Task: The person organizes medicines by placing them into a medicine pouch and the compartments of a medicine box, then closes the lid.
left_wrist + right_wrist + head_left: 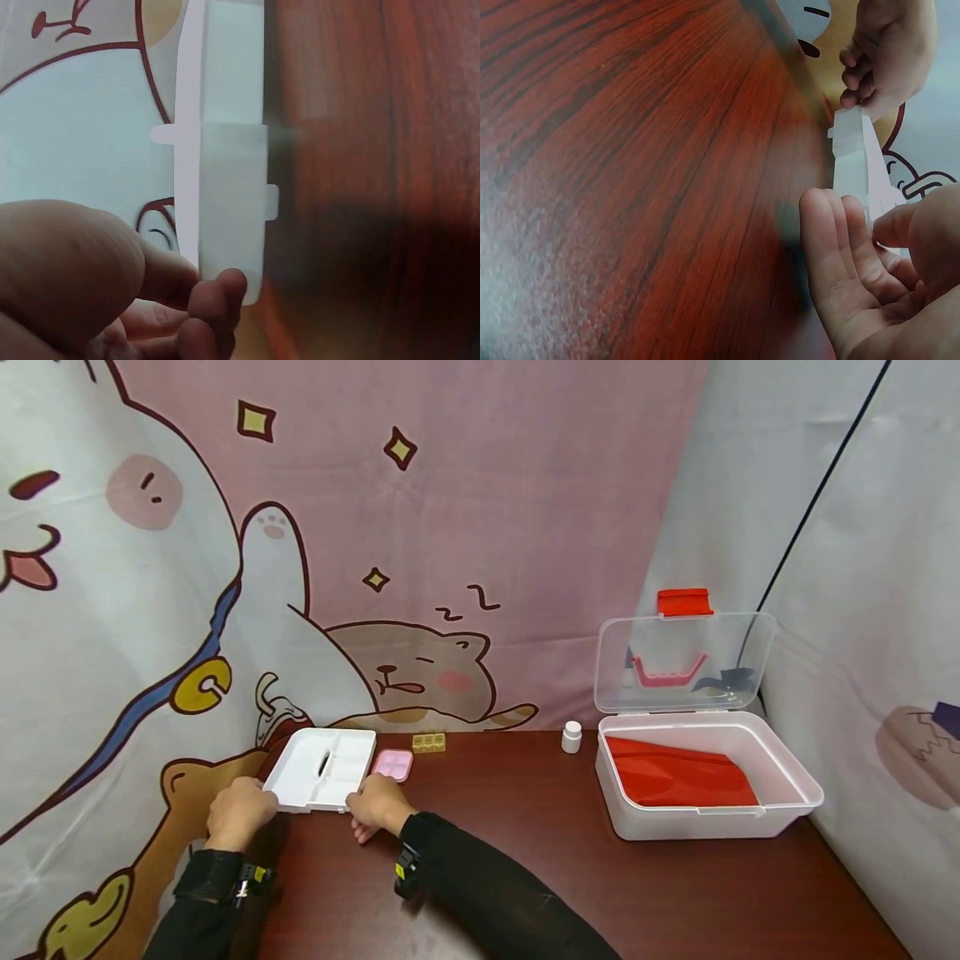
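A flat white plastic case (302, 781) with shallow sections and a small dark slot lies at the left back of the table. My left hand (242, 812) grips its left front corner, thumb on top and fingertips curled against the front side, as the left wrist view shows. At the opposite front corner my right hand (378, 803) pinches the case between thumb and fingers. Small tabs stick out along the case's front side (234, 202). Just right of the case sits a small pink sectioned box (393, 764), close to the right hand.
A small yellow sectioned box (429, 742) lies near the back edge. Farther right stands a white bottle (572, 737). Beside it a white bin (712, 822) holds a red bag (678, 774), its clear lid (686, 647) raised. A printed curtain (517, 527) hangs behind the table (517, 827).
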The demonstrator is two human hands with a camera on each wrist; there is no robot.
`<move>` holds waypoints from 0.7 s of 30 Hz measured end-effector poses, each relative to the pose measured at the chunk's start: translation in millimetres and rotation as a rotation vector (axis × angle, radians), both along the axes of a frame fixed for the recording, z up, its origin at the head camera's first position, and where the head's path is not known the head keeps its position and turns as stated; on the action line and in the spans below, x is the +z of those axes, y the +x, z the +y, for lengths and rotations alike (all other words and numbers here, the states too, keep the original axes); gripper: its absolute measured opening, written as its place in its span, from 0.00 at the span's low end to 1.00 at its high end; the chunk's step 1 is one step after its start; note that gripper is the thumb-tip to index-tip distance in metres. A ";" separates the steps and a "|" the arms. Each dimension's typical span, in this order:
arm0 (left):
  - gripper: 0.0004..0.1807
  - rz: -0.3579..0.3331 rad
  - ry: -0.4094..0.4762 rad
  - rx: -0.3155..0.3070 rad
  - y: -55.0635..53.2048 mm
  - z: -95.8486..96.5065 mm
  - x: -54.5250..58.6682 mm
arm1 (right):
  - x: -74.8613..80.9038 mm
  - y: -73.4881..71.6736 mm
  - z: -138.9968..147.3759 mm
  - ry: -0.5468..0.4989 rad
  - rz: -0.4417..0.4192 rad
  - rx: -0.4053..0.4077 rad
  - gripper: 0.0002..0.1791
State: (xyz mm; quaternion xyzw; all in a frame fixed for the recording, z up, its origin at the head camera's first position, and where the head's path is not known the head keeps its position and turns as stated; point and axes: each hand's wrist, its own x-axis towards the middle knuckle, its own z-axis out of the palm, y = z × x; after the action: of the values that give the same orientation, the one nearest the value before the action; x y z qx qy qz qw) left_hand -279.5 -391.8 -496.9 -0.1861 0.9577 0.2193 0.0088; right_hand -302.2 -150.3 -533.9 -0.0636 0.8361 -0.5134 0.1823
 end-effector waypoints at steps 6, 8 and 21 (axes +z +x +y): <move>0.24 0.060 -0.025 0.010 12.9 11.5 17.5 | 9.5 0.5 9.7 -0.041 0.085 0.023 0.22; 0.25 0.082 -0.030 -0.007 17.5 16.7 22.3 | 14.9 0.9 16.3 -0.021 0.132 0.023 0.24; 0.16 0.241 -0.010 -0.236 40.1 114.0 42.1 | 51.8 15.1 135.9 0.198 0.288 -0.003 0.25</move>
State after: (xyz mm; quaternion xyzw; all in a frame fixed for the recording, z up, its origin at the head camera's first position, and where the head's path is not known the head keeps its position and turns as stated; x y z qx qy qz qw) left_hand -239.5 -277.8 -454.8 -0.0447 0.9681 0.2327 -0.0812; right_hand -287.1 -14.4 -482.1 -0.1170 0.9002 -0.4144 0.0650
